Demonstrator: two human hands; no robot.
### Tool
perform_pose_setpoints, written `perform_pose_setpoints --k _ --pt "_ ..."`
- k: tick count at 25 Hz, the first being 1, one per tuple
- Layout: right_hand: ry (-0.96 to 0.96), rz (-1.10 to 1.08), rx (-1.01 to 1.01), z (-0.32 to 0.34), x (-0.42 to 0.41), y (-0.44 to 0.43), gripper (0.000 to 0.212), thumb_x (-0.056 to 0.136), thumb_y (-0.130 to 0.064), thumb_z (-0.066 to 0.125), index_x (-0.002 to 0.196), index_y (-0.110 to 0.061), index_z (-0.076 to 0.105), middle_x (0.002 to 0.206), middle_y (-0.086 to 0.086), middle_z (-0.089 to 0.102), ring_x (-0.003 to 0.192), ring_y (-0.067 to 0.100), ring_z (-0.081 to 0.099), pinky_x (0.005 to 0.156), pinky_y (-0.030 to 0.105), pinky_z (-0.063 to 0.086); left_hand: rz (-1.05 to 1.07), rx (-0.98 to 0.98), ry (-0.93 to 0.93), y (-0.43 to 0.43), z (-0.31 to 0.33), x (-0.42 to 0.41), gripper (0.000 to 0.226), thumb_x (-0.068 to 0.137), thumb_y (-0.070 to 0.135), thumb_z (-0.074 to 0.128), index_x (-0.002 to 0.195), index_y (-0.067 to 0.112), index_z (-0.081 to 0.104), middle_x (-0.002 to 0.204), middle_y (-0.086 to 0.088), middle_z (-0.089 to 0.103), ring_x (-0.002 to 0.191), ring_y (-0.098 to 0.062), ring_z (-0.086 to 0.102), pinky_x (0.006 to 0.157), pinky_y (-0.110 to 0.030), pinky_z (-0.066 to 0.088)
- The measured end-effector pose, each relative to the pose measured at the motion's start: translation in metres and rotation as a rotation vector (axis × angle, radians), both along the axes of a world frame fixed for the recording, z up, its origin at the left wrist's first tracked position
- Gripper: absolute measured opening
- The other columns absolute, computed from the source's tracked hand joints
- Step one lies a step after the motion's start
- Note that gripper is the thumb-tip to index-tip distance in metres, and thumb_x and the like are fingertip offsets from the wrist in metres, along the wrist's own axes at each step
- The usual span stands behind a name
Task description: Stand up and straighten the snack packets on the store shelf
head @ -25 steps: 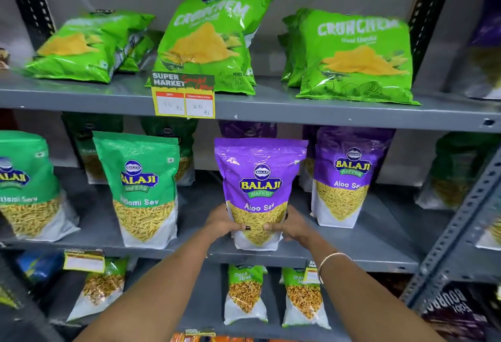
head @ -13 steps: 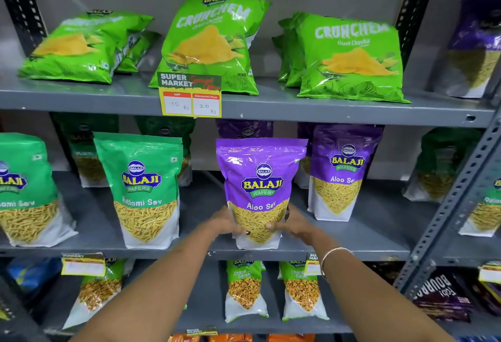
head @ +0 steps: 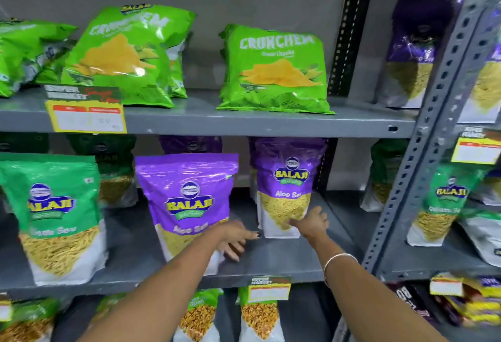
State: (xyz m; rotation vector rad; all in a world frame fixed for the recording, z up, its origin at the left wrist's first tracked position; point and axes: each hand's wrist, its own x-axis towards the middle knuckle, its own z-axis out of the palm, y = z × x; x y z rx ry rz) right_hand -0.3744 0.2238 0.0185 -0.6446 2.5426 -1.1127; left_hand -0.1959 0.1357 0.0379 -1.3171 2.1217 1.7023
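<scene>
Purple Aloo Sev packet (head: 284, 187) is reached for by the spread right hand (head: 311, 223); left hand (head: 233, 236) spread, empty; squaring likely needed.

Purple-and-white Aloo Sev packets (head: 187, 200) with yellow lettering are shown beside green-and-white Ratlami Sev packets (head: 54, 214) on grey metal shelving (head: 271, 122). Lime-green Crunchex bags (head: 273, 70) printed with yellow chips are displayed above, by a yellow-and-red price tag (head: 86, 116).

We see bright, even overhead light, glare on the glossy chip bags (head: 130, 56), motion blur throughout, wide-angle bending at the right upright (head: 423, 135).
</scene>
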Motion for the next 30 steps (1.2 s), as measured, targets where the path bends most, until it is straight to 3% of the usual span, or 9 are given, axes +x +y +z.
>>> perform_pose_setpoints --k 5,8,12,14,17,19,22,26,30 --pt "-0.329 0.287 -0.224 -0.02 -0.082 -0.015 0.071 0.059 -0.015 0.086 0.115 0.007 0.049 0.118 0.017 0.063 0.089 0.017 0.062 0.083 0.031 0.057 0.3 -0.146 0.357 -0.015 -0.042 -0.085 0.117 0.058 0.045 0.081 0.146 0.003 0.017 0.154 -0.011 0.029 0.138 -0.027 0.034 0.113 -0.04 0.034" --pt "-0.549 0.494 -0.432 -0.034 -0.091 -0.022 0.087 0.036 -0.004 0.09 0.114 0.004 0.051 0.085 0.003 0.077 0.064 0.006 0.071 0.059 0.02 0.059 0.442 -0.147 0.474 -0.018 -0.053 -0.102 0.07 0.071 -0.003 0.074 0.13 -0.007 0.037 0.125 -0.016 0.054 0.112 -0.024 0.052 0.084 -0.028 0.051" --pt "-0.58 0.504 -0.519 -0.06 -0.097 -0.025 0.122 0.014 -0.032 0.096 0.118 0.006 0.046 0.115 0.024 0.067 0.104 0.035 0.065 0.094 0.055 0.051 0.503 -0.256 0.399 -0.005 -0.056 -0.1 0.029 0.074 -0.01 0.068 0.093 0.007 0.054 0.1 -0.019 0.063 0.087 -0.02 0.057 0.068 -0.025 0.048" --pt "-0.555 0.503 -0.486 -0.059 -0.096 -0.011 0.108 0.015 -0.026 0.095 0.111 -0.003 0.051 0.116 0.02 0.065 0.105 0.035 0.063 0.095 0.051 0.051 0.485 -0.303 0.316 0.005 -0.054 -0.094 0.028 0.073 -0.004 0.072 0.074 0.016 0.052 0.085 -0.012 0.063 0.077 -0.018 0.057 0.073 -0.035 0.053" --pt "-0.554 0.585 -0.486 -0.042 -0.086 0.018 0.087 0.024 -0.009 0.091 0.104 -0.006 0.055 0.095 0.009 0.068 0.081 0.017 0.068 0.072 0.026 0.06 0.468 -0.33 0.282 0.03 -0.046 -0.085 0.031 0.073 -0.002 0.072 0.064 0.02 0.051 0.078 -0.008 0.063 0.07 -0.017 0.057 0.059 -0.022 0.049" --pt "-0.526 0.615 -0.477 -0.038 -0.079 0.034 0.073 0.032 -0.012 0.088 0.099 -0.009 0.06 0.092 0.007 0.069 0.076 0.009 0.07 0.071 0.022 0.059 0.46 -0.323 0.285 0.042 -0.045 -0.079 0.03 0.073 -0.001 0.072 0.064 0.019 0.051 0.089 -0.012 0.065 0.076 -0.017 0.057 0.056 -0.02 0.045" --pt "-0.464 0.598 -0.469 -0.029 -0.064 0.056 0.052 0.049 -0.002 0.087 0.091 -0.016 0.06 0.099 0.015 0.067 0.093 0.025 0.065 0.076 0.025 0.058 0.449 -0.336 0.237 0.06 -0.039 -0.068 0.016 0.074 0.005 0.073 0.073 0.01 0.058 0.091 -0.013 0.063 0.073 -0.013 0.053 0.052 -0.017 0.041" --pt "-0.45 0.565 -0.478 -0.023 -0.051 0.076 0.047 0.065 0.02 0.07 0.083 -0.02 0.054 0.092 0.005 0.065 0.08 0.014 0.061 0.062 0.01 0.056 0.435 -0.365 0.223 0.073 -0.038 -0.059 0.03 0.075 0.008 0.073 0.098 -0.008 0.062 0.113 -0.024 0.067 0.09 -0.024 0.061 0.072 -0.025 0.04" --pt "-0.389 0.525 -0.436 -0.04 -0.055 0.07 0.07 0.038 -0.019 0.094 0.098 -0.015 0.057 0.118 0.02 0.063 0.102 0.029 0.064 0.094 0.045 0.053 0.379 -0.368 0.169 0.072 -0.039 -0.058 0.044 0.074 0.016 0.075 0.111 -0.004 0.06 0.121 -0.019 0.065 0.113 -0.033 0.061 0.09 -0.031 0.05"
